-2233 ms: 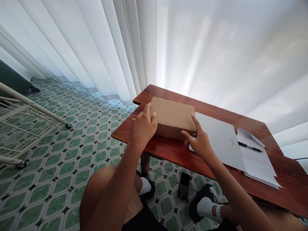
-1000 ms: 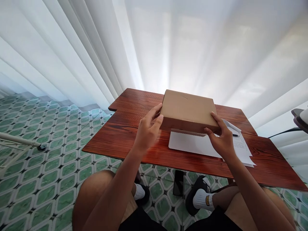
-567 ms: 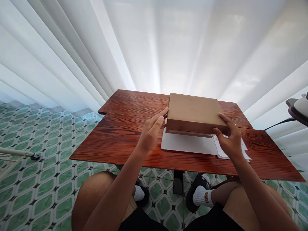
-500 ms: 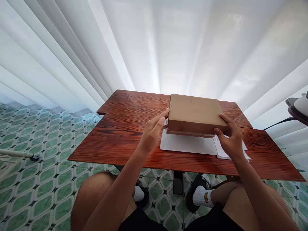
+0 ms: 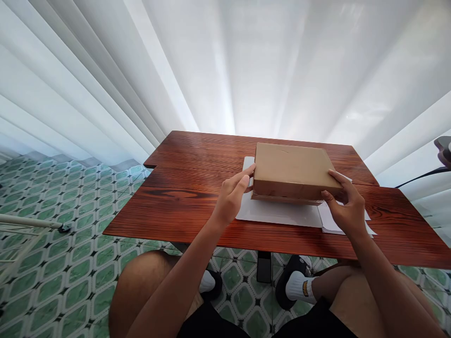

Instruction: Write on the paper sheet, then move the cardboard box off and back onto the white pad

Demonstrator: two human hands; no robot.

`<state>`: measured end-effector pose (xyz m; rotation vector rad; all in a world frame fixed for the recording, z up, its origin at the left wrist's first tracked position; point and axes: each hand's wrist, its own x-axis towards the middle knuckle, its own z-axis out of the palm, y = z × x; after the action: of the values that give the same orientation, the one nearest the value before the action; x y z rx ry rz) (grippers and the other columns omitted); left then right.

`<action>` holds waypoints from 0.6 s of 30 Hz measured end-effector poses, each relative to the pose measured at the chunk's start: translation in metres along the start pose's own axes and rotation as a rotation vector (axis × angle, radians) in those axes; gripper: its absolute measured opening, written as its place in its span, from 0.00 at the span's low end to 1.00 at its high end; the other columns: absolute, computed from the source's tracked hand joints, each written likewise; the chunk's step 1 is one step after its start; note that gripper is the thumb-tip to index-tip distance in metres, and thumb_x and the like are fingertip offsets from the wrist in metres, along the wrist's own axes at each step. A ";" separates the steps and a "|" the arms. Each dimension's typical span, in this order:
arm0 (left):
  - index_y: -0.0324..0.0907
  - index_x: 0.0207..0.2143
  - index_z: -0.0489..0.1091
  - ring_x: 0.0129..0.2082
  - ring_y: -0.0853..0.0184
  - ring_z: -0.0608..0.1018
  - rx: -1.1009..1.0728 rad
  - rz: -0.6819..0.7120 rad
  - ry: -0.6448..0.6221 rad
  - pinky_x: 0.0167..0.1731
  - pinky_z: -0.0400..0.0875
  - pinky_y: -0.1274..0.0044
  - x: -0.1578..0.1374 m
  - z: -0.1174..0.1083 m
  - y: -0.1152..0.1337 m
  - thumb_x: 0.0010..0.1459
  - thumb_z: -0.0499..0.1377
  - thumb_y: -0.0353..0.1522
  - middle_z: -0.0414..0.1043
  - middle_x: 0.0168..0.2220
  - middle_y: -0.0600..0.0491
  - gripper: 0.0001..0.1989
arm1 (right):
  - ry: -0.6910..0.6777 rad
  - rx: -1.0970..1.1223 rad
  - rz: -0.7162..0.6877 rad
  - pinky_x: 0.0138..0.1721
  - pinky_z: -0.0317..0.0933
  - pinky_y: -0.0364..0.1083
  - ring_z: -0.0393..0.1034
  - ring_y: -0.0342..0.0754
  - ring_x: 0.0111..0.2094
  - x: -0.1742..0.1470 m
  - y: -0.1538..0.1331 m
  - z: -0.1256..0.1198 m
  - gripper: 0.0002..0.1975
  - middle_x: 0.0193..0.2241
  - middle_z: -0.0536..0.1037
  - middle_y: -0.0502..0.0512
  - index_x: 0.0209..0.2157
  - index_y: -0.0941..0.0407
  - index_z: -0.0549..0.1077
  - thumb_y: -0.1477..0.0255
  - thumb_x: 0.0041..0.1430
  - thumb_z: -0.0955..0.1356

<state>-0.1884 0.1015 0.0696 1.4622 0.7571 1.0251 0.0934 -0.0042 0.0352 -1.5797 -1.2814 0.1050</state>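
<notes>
A brown cardboard box (image 5: 294, 165) is held between my two hands, its plain lid facing up. My left hand (image 5: 232, 192) presses its fingers against the box's left side. At the front right corner, my right hand (image 5: 345, 202) grips it with the thumb on the front face and fingers on the top edge. Beneath the box is a flat white panel (image 5: 282, 214), partly covered by it. White paper sheets (image 5: 333, 223) lie beside the panel, under my right hand. Whether the box rests on the panel or hovers just over it is hard to tell.
The reddish wooden table (image 5: 176, 202) has a stepped edge at left. White curtains (image 5: 225, 70) hang right behind it. A pale metal frame (image 5: 31, 220) stands on the green tiled floor at left, and a dark object (image 5: 444, 150) shows at far right.
Both hands and the box have shifted slightly right and lower in view. More of the white panel shows at the box's left. The camera view has turned a little.
</notes>
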 end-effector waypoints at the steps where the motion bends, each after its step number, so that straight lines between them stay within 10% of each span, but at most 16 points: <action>1: 0.36 0.61 0.67 0.62 0.54 0.70 0.002 -0.001 0.000 0.50 0.78 0.67 0.000 0.001 0.000 0.64 0.53 0.48 0.68 0.62 0.44 0.31 | 0.003 -0.003 0.000 0.46 0.76 0.51 0.76 0.55 0.48 0.000 0.001 0.000 0.28 0.57 0.74 0.58 0.59 0.51 0.71 0.62 0.57 0.73; 18: 0.35 0.60 0.69 0.60 0.56 0.73 0.011 -0.067 0.082 0.49 0.79 0.70 -0.006 0.008 -0.003 0.65 0.51 0.43 0.70 0.60 0.45 0.28 | -0.037 -0.148 -0.092 0.44 0.76 0.50 0.78 0.52 0.42 -0.005 0.004 -0.002 0.26 0.54 0.76 0.56 0.59 0.50 0.71 0.64 0.60 0.71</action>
<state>-0.1836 0.0930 0.0660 1.4018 0.8655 1.0364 0.0953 -0.0090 0.0313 -1.6466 -1.4158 -0.0194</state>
